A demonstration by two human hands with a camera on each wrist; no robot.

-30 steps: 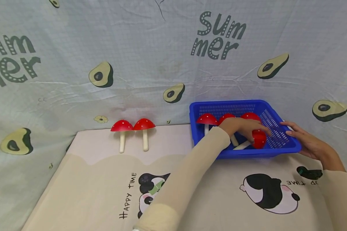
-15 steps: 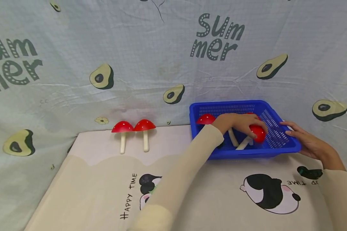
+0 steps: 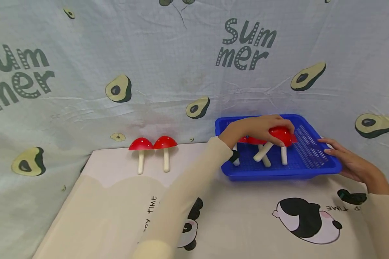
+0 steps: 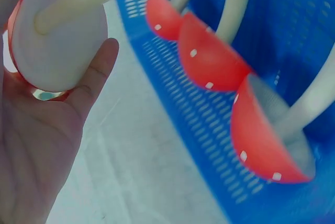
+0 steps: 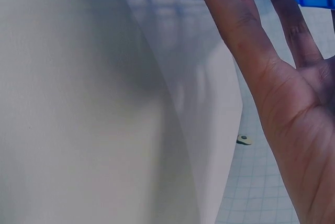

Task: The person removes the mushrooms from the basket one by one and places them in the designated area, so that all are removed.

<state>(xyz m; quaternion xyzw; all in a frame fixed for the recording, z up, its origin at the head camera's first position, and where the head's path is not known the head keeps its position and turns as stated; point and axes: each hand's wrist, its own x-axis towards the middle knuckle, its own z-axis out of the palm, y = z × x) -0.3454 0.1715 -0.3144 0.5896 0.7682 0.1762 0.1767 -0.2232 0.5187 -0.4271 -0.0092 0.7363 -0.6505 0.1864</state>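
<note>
My left hand [image 3: 257,127] holds a toy mushroom [image 3: 280,136] by its spotted red cap, over the blue basket [image 3: 272,175]. The mushroom's pale stem tilts down to the left. In the left wrist view, the white underside of this held mushroom [image 4: 68,56] faces the camera, with fingers around its rim. Three other mushrooms [image 4: 267,135] lie in the basket, caps against its far wall; my left hand partly covers them in the head view. My right hand [image 3: 356,162] grips the basket's right rim, some fingertips over the edge and others beneath it.
Two more red-capped mushrooms [image 3: 141,144] lie side by side left of the basket, along the far edge of the table [image 3: 94,208]. A printed cloth [image 3: 168,72] hangs directly behind. A dark object [image 3: 351,197] lies near my right wrist.
My left hand has lifted a mushroom by its cap from the basket's right part and moved it back and slightly left. My right hand has stayed at the rim.
</note>
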